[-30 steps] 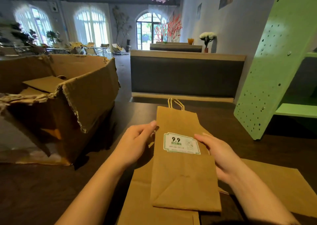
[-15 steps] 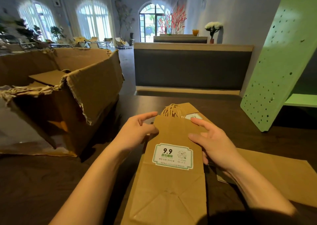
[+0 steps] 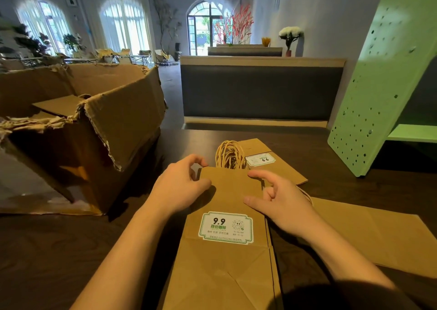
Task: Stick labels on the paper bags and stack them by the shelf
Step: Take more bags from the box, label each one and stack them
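The paper bag (image 3: 229, 189) (judged light, limp, crease-prone) was pinched at its top corners by the left hand (image 3: 181, 187) and right hand (image 3: 281, 197).

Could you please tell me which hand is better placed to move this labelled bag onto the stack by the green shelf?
Probably the right. The right hand grips the labelled bag on the side nearer the stack and green shelf; the left hand holds the opposite corner, toward the cardboard box.

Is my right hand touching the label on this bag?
Apart. In the head view, bare paper of the bag separates the right hand from the label.
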A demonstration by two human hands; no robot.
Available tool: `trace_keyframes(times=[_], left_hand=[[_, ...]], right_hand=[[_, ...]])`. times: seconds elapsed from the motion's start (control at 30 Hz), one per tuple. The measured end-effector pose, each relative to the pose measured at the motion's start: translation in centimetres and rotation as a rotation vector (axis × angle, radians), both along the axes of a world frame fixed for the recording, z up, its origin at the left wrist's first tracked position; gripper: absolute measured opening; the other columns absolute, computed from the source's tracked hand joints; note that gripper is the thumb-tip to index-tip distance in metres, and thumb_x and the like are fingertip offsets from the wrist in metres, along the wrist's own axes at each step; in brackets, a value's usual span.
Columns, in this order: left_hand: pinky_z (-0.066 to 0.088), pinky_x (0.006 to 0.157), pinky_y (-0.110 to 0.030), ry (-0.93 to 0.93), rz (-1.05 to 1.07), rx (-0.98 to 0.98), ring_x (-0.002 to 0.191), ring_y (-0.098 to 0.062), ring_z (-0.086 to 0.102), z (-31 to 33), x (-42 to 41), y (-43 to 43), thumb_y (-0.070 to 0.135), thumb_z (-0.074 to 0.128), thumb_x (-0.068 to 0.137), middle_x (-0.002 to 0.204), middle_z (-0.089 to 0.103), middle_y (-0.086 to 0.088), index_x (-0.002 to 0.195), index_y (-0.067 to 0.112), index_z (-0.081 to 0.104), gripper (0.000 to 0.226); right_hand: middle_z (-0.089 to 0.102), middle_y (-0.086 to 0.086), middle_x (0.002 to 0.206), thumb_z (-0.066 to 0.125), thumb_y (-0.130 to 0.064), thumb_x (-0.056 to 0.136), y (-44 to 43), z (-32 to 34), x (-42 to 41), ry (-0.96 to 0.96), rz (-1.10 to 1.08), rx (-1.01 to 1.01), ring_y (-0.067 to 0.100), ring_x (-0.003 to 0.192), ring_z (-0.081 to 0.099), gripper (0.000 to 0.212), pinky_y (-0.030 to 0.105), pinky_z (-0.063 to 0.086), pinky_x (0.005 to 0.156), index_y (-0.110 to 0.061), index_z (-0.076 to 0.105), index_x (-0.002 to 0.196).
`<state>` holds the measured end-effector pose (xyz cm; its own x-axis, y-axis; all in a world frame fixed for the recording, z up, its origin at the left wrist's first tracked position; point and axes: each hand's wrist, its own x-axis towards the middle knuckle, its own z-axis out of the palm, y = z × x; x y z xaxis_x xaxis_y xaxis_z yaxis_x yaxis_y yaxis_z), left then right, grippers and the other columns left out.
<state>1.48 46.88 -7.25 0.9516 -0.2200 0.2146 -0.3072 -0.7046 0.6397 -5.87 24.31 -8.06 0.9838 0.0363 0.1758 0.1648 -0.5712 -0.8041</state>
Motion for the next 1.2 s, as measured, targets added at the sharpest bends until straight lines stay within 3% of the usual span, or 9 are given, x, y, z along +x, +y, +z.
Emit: trace_keyframes(times=[0.13, 0.27, 0.47, 0.57, 0.8, 0.9, 1.07, 1.13, 1.2], left_hand=[[0.033, 0.046, -0.012, -0.119, -0.007, 0.018, 0.055, -0.01, 0.054, 0.3, -0.5, -0.2, 0.031, 0.067, 0.088, 0.065, 0.058, 0.005, 0.119, 0.044, 0.05, 0.038], [0.038, 0.052, -0.023, -0.27, -0.064, -0.13, 0.055, -0.008, 0.052, 0.0, -0.5, -0.1, 0.024, 0.067, 0.09, 0.058, 0.056, 0.006, 0.097, 0.038, 0.065, 0.016], [0.054, 0.06, -0.037, -0.222, -0.237, -0.09, 0.067, -0.01, 0.063, -1.0, -0.8, -0.9, 0.032, 0.066, 0.094, 0.071, 0.067, 0.017, 0.086, 0.036, 0.071, 0.011], [0.058, 0.069, -0.036, -0.205, -0.259, -0.054, 0.077, -0.004, 0.065, -1.1, -0.7, -1.0, 0.036, 0.065, 0.094, 0.079, 0.069, 0.022, 0.089, 0.037, 0.072, 0.009], [0.059, 0.071, -0.04, -0.183, -0.265, -0.028, 0.08, -0.005, 0.067, -1.3, -0.5, -0.9, 0.041, 0.063, 0.094, 0.084, 0.07, 0.02, 0.092, 0.037, 0.072, 0.01], [0.06, 0.07, -0.038, -0.184, -0.27, -0.023, 0.079, -0.005, 0.067, -1.3, -0.5, -0.9, 0.04, 0.063, 0.094, 0.083, 0.07, 0.02, 0.092, 0.038, 0.072, 0.009], [0.059, 0.069, -0.038, -0.183, -0.264, -0.027, 0.077, -0.005, 0.066, -1.2, -0.6, -1.0, 0.041, 0.063, 0.095, 0.08, 0.069, 0.02, 0.092, 0.038, 0.072, 0.01], [0.059, 0.068, -0.039, -0.183, -0.264, -0.025, 0.077, -0.005, 0.066, -1.2, -0.6, -1.0, 0.041, 0.063, 0.095, 0.081, 0.069, 0.019, 0.092, 0.038, 0.072, 0.01], [0.059, 0.069, -0.04, -0.183, -0.261, -0.025, 0.078, -0.005, 0.066, -1.2, -0.5, -1.0, 0.043, 0.062, 0.094, 0.081, 0.07, 0.019, 0.092, 0.039, 0.072, 0.011]], right_hand=[[0.052, -0.012, 0.051, 0.058, -0.039, 0.098, -1.0, 0.3, 0.5, -0.022, -0.14, 0.073, -0.002, 0.046, 0.045, 0.023, 0.01, 0.033, 0.046, -0.035, 0.059, 0.121], [0.064, -0.011, 0.08, 0.059, -0.036, 0.096, -4.3, -0.8, 1.9, -0.097, -0.557, -0.144, 0.011, 0.083, 0.061, 0.014, 0.035, 0.055, 0.072, -0.028, 0.066, 0.105], [0.059, 0.001, 0.126, 0.064, -0.049, 0.091, -6.1, -2.9, 2.8, 0.151, -0.616, -0.52, 0.025, 0.12, 0.05, 0.043, 0.043, 0.048, 0.096, -0.029, 0.056, 0.128], [0.061, 0.003, 0.125, 0.062, -0.054, 0.089, -6.5, -3.4, 3.3, 0.214, -0.657, -0.549, 0.027, 0.118, 0.053, 0.048, 0.043, 0.05, 0.096, -0.025, 0.057, 0.127], [0.066, 0.0, 0.093, 0.058, -0.039, 0.095, -7.0, -3.5, 3.3, 0.192, -0.735, -0.425, 0.024, 0.09, 0.061, 0.016, 0.043, 0.054, 0.082, -0.023, 0.06, 0.092], [0.066, 0.004, 0.087, 0.049, -0.034, 0.102, -6.7, -2.4, 2.9, 0.067, -0.742, -0.071, 0.025, 0.085, 0.062, 0.026, 0.041, 0.053, 0.074, -0.017, 0.062, 0.086], [0.057, 0.017, 0.124, 0.056, -0.025, 0.101, -5.9, 0.3, 2.1, -0.06, -0.547, 1.413, 0.038, 0.114, 0.059, 0.018, 0.057, 0.056, 0.089, -0.013, 0.058, 0.114], [0.05, 0.017, 0.133, 0.067, -0.034, 0.094, -5.9, 0.6, 1.9, -0.095, -0.506, 1.632, 0.04, 0.122, 0.053, 0.046, 0.059, 0.053, 0.093, -0.019, 0.048, 0.133], [0.05, 0.016, 0.125, 0.072, -0.03, 0.09, -5.4, 0.6, 2.0, -0.056, -0.514, 1.613, 0.036, 0.118, 0.053, 0.049, 0.059, 0.052, 0.095, -0.024, 0.043, 0.128]])
